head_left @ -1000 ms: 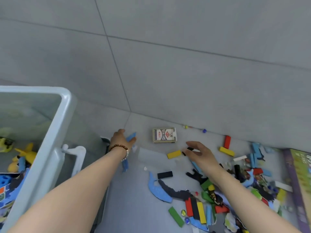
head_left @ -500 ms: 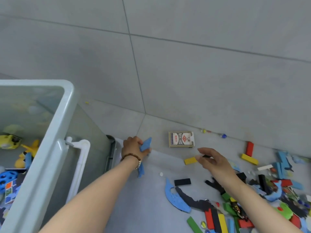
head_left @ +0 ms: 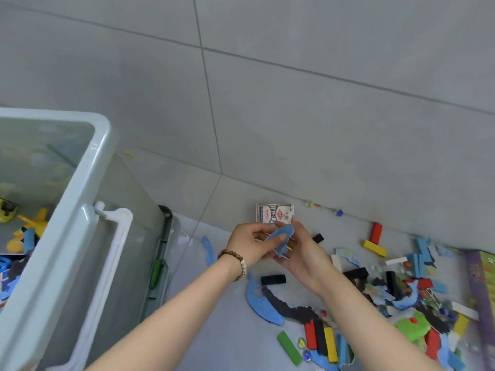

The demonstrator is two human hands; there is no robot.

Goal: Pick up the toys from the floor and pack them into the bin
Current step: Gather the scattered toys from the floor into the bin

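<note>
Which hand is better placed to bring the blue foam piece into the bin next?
Probably the left hand: it pinches the blue foam piece, and the bin stands on its side. The right hand is farther away.

A blue foam piece (head_left: 281, 235) was off the floor, pinched by the left hand (head_left: 249, 245) and touching the right hand (head_left: 305, 254). The pale bin (head_left: 88, 188) stood at left, open, with yellow toys (head_left: 32, 227) inside. On the floor lay a card box (head_left: 274, 214), a black block (head_left: 273, 279), a curved blue piece (head_left: 261, 303), a green block (head_left: 289, 348) and a mixed pile (head_left: 401, 298) at right.
</note>
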